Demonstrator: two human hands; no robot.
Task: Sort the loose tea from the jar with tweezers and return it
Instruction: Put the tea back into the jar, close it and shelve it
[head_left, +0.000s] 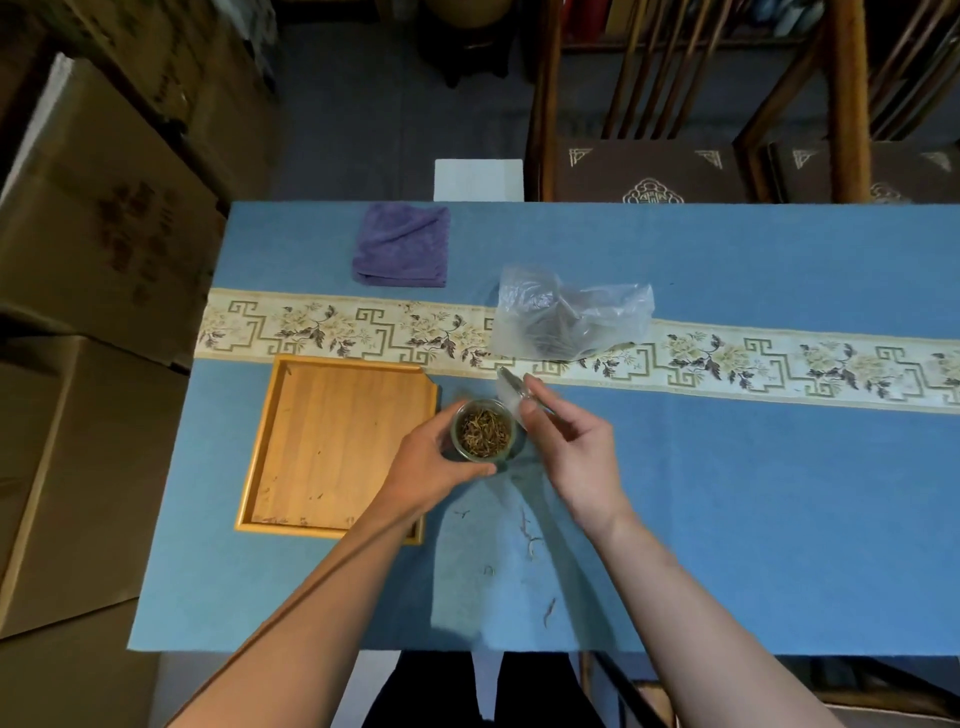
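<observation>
Head view is showing the left hand wrapping its grip around a small round clear glass jar filled with dry brown-gold loose tea, steadying it on the blue cloth-covered table just right of the shallow square wooden tray. The right hand, at about 3 o'clock from the jar, is pinching slim metal tweezers in its grip, their tips pointing away toward 11 o'clock above the jar's far rim; something pale and blurred is sitting beside them, and I cannot tell what it is.

Judging by the layout, the returning step is nearly finishing: the tray is looking almost bare, with only specks along its near edge, while the jar is looking well filled. About 5 stray strands are lying on the table at 6 o'clock from the jar. The next move is likely calling for swinging the tweezers down to those strands and nipping each thin, curled, brittle-looking piece gently.

A crumpled clear plastic bag is lying at 1 o'clock from the jar, a folded purple cloth at 11 o'clock.
</observation>
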